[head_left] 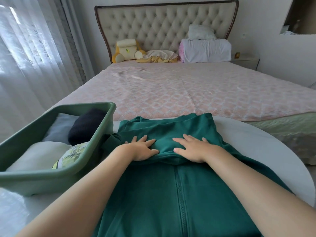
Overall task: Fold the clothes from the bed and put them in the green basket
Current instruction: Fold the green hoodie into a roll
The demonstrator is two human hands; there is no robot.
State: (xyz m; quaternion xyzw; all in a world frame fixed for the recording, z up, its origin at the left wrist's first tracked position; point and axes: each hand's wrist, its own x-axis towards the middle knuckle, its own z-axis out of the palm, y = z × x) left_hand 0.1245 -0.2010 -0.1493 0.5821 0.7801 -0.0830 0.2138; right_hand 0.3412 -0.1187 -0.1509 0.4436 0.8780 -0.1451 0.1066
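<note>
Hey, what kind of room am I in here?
Most likely a home bedroom: there's a large bed with a pink quilted cover, a beige tufted headboard behind it, and sheer white curtains along the window side.

The zip-up garment (145, 202) was a plain, deep teal green, and its zip (179, 194) was the same shade. The basket (51, 175) was a duller sage green. Inside it lay a pale grey-blue piece (59, 127), a near-black navy knit (83, 127), a plain cream-white piece (39, 154) and a cloth (71, 156) printed with yellow-green leaves on white. The worktop (256, 144) was white. The bed cover (188, 93) was pale pink with a quilted diamond pattern, and the bed skirt (282, 127) was pale green. The headboard (164, 26) was beige, tufted in diamonds and framed in dark brown. The plush toy (126, 50) was yellow and cream. The curtains (25, 48) were sheer white.
</note>
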